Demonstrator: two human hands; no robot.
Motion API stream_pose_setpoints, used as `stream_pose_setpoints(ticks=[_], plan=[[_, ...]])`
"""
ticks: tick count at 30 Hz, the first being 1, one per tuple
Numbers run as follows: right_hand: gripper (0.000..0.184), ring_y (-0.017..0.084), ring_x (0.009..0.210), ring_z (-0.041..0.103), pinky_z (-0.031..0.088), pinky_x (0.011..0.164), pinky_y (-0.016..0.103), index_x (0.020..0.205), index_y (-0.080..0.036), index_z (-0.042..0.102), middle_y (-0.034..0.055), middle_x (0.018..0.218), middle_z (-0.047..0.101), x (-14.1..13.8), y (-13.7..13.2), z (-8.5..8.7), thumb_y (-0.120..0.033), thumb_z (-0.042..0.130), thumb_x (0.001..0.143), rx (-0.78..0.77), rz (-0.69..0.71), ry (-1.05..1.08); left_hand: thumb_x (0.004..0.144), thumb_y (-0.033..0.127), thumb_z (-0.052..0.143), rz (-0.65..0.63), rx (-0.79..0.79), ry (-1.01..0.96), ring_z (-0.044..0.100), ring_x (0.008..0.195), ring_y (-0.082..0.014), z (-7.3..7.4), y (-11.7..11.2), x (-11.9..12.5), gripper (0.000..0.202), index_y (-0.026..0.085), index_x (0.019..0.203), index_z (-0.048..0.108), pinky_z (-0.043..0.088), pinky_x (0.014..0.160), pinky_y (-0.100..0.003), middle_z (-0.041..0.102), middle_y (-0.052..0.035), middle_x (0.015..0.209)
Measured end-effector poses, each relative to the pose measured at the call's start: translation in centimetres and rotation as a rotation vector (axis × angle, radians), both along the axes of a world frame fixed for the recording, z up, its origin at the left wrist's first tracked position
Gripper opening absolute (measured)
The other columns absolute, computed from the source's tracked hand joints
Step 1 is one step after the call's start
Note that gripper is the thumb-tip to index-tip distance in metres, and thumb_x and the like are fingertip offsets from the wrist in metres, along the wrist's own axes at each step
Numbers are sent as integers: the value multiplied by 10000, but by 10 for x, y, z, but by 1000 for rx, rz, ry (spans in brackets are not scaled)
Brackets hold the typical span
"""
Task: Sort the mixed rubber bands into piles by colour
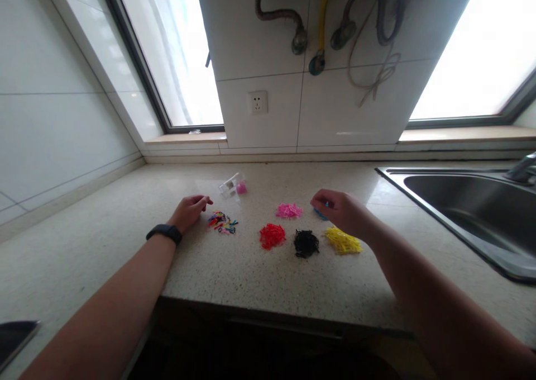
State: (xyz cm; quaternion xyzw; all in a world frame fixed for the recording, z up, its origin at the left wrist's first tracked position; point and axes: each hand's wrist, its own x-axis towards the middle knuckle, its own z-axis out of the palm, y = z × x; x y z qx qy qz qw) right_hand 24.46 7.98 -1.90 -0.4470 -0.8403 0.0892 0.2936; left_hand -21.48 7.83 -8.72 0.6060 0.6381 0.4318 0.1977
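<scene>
My left hand (pixel 190 212) rests on the counter with its fingers curled in; nothing shows in them. Just right of it lies a small mixed pile of coloured rubber bands (pixel 221 222). My right hand (pixel 335 208) is bent down over a pile of blue rubber bands (pixel 321 212), partly hiding it. Its thumb and fingers are pinched together; what they hold, if anything, is too small to make out. Around it are sorted piles of pink bands (pixel 288 210), red bands (pixel 272 236), black bands (pixel 306 243) and yellow bands (pixel 343 241).
A clear plastic box (pixel 231 184) with a pink item (pixel 242 188) lies behind the mixed pile. The speckled counter (pixel 234 282) ends at a front edge. A steel sink (pixel 473 212) is at the right. Behind stands a tiled wall with a socket (pixel 258 101) and hoses (pixel 322 11).
</scene>
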Motion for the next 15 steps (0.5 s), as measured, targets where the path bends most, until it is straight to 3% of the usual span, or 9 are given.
stream_pose_setpoints(ticks=[6,11,15], plan=[[174,152,739,626,389,661,268,965,-227,730,34,869,743,-82,-11,21,-315,594,902,-6,248,-239,834,518,584,-5,0,-11,437,550,-127,0,1,0,412,143,861,751,336,537,-264,553,6,633],[282,242,995,682,464,776,305,1129,-224,728,87,1095,754,-148,-1,7,-315,580,906,-11,370,-439,839,525,575,-3,-16,-14,415,526,-119,2,-1,1,427,138,874,752,322,523,-262,563,6,636],[308,271,1041,692,515,796,337,1160,-210,725,118,1155,739,-186,5,-5,-231,534,920,8,362,-565,836,532,575,-10,-1,-12,433,529,-125,1,1,1,432,140,862,755,330,534,-265,565,7,621]])
